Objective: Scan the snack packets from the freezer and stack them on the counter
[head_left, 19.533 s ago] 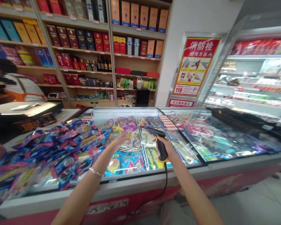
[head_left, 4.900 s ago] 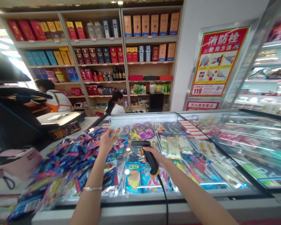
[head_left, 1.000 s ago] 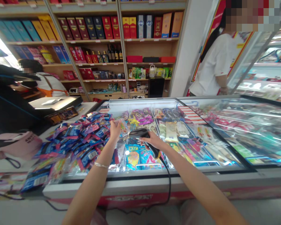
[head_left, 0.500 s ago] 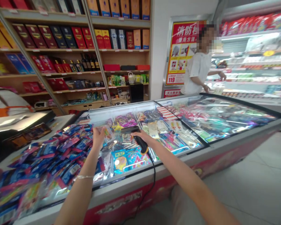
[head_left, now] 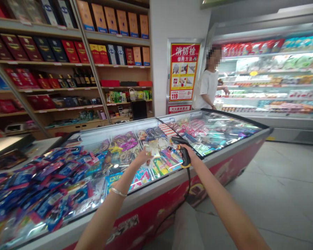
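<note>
My right hand [head_left: 188, 152] grips a black and yellow handheld barcode scanner [head_left: 185, 157], whose head points left over the glass. Its cable hangs down the front of the chest freezer [head_left: 156, 211]. My left hand [head_left: 144, 157] is closed on a small, partly clear packet [head_left: 149, 161], held left of the scanner above the freezer's glass top. The packet's print is too blurred to read, and its outline blends with the goods beneath. To the left of that hand, a large heap of blue and pink snack packets [head_left: 52, 177] covers the glass.
Colourful packages [head_left: 129, 142] lie under the freezer's glass. A person in a white shirt [head_left: 208, 86] stands behind its far side, near a lit refrigerated display [head_left: 276, 121]. Shelves with boxes and bottles [head_left: 65, 52] line the back wall. A counter [head_left: 43, 147] adjoins the freezer at left.
My view has turned right. Both hands have moved right over the freezer, with the packet and the scanner still in them. The person behind the freezer has lowered the far arm slightly.
</note>
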{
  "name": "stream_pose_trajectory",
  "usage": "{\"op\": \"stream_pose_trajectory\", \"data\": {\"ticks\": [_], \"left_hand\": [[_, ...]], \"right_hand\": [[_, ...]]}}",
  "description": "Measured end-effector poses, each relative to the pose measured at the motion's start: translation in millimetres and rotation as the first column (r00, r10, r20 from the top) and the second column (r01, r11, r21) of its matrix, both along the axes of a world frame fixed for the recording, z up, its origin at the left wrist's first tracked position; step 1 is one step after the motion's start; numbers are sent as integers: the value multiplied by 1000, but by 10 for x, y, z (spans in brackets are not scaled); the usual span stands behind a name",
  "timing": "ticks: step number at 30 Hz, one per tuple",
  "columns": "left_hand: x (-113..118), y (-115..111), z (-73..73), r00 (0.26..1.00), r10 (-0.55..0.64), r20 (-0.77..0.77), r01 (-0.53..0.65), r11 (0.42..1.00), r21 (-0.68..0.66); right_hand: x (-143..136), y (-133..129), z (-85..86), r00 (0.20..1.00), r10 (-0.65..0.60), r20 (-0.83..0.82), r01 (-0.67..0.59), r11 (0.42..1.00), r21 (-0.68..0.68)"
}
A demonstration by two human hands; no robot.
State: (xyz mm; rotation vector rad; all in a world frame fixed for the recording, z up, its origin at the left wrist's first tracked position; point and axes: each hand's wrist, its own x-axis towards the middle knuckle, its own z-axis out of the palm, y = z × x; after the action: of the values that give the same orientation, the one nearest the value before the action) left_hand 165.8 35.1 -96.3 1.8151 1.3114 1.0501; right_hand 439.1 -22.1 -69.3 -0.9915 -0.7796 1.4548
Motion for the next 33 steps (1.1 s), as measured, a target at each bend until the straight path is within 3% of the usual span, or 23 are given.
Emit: {"op": "stream_pose_trajectory", "data": {"ticks": [4,7,11,16,22,27,33], "left_hand": [[673,38,-92,974,20,-226,-22,1000,-5],[1014,82,-190,964,6,-267,35,988,148],[1285,95,-277,904,59,-423,107,927,359],[1379,104,-263,825,155,-543,142,874,464],[1297,210,-351,777,-34,-628,310,890,335],[1315,262,-452,788,-34,-615,295,898,328],[1332,274,-460,800,-48,-598,289,904,314]], "right_hand": [[397,7,-96,993,-108,-47,107,994,-28],[590,71,-155,984,-166,-62,165,986,-19],[746,199,-215,974,-203,-97,202,979,-16],[807,252,-235,959,-217,-183,226,974,30],[759,162,-171,973,-189,-129,192,981,14],[732,145,-126,969,-209,-133,213,977,22],[746,181,-173,958,-208,-197,216,976,17]]}}
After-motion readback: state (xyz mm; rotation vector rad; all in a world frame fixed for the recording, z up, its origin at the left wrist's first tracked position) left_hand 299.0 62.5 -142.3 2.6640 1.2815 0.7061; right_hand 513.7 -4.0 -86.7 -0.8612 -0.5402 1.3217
